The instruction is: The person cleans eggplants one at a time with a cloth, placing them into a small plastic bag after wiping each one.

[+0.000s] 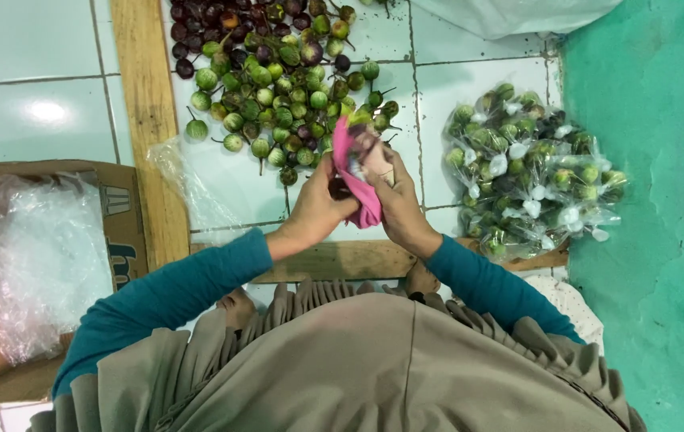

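Observation:
My left hand [316,210] and my right hand [397,204] meet over the white tiled floor, both gripping a pink cloth [352,172]. The cloth is bunched around a small round fruit that is mostly hidden. Just beyond my hands lies a loose heap of small green and purple round eggplants [278,80] with stems. To the right sits a pile of clear knotted bags filled with the same fruit [530,172]. My sleeves are teal.
A cardboard box [122,216] holding clear plastic bags [30,256] stands at the left. A wooden plank [146,112] runs up the floor, another lies under my wrists. A loose plastic bag [190,188] lies by the heap. A green wall [654,200] is on the right.

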